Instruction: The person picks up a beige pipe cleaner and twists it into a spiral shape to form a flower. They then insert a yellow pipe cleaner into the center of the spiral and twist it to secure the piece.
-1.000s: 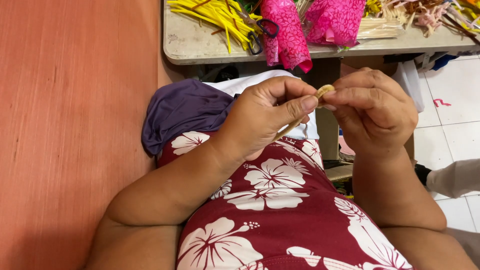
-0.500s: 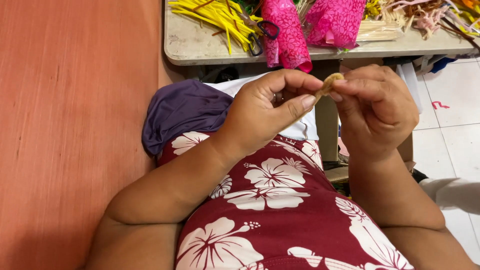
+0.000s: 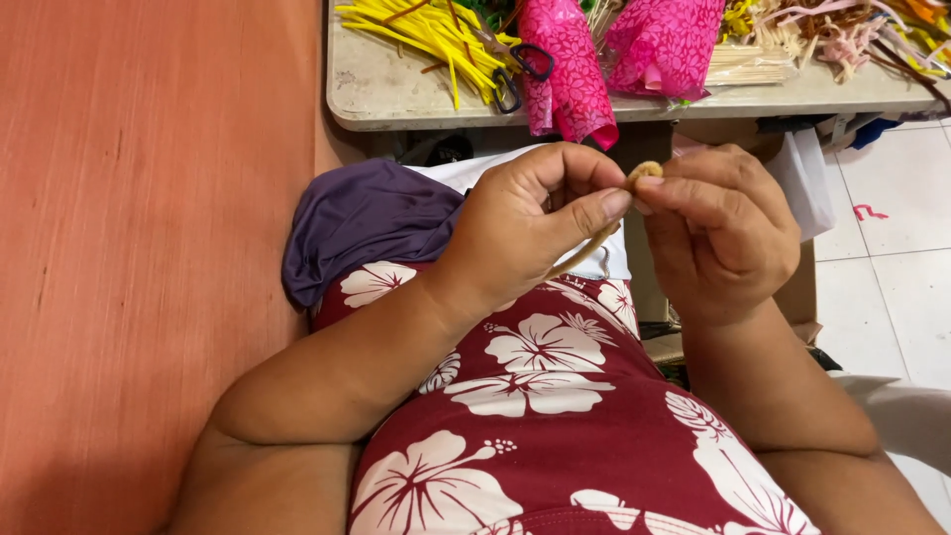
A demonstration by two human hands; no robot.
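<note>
My left hand (image 3: 530, 223) and my right hand (image 3: 721, 226) meet in front of my chest, both pinching one thin tan strip (image 3: 644, 170). Its upper end is curled into a small coil between my fingertips. The rest of the strip runs down behind my left thumb toward my lap, over a red dress with white flowers (image 3: 555, 396). A purple cloth (image 3: 362, 223) lies on my lap just left of the hands.
A grey table (image 3: 396, 94) stands ahead, carrying yellow strips (image 3: 426, 35), scissors with dark handles (image 3: 515, 69), two pink patterned wrappers (image 3: 575, 69) and mixed coloured strips (image 3: 842, 40). An orange wall (image 3: 149, 248) fills the left. White floor tiles (image 3: 892, 258) lie to the right.
Both hands have risen slightly together, and the coiled end of the strip has turned a little between my fingertips. Nothing else has moved.
</note>
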